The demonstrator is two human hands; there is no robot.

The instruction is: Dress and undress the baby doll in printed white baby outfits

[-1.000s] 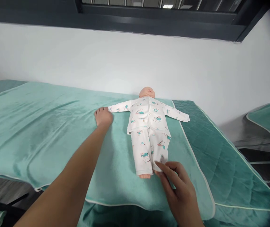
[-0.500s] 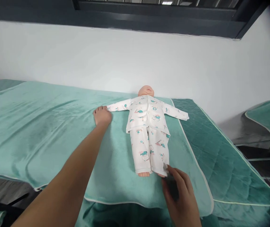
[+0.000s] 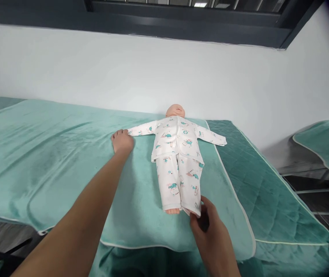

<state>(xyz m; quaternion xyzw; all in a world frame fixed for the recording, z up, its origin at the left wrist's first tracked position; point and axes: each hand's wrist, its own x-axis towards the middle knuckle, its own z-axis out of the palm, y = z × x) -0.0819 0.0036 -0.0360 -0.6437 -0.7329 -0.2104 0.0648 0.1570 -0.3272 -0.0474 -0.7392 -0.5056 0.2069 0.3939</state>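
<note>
A baby doll [image 3: 175, 110] lies on its back, dressed in a white pyjama top [image 3: 176, 136] and matching trousers [image 3: 178, 181] printed with small animals. Its head is by the wall and its feet point towards me. My right hand [image 3: 215, 236] has thumb and fingers closed on the hem of the trouser leg on the right; the foot there is hidden. Toes show below the other hem. My left hand [image 3: 122, 141] rests palm down on the light green blanket [image 3: 66, 161], fingers out, against the cuff of the left-side sleeve. Its fingertips are partly hidden.
Under the blanket is a darker green quilted cover [image 3: 248, 181] on the bed. A white wall [image 3: 95, 73] stands behind, with a dark window frame [image 3: 153, 23] above. Another green-covered surface [image 3: 326, 142] and metal bars [image 3: 320, 190] are at the right.
My right hand has closed on the trouser hem, which now hangs lower over the foot. My left hand stays by the sleeve cuff. The view has shifted slightly.
</note>
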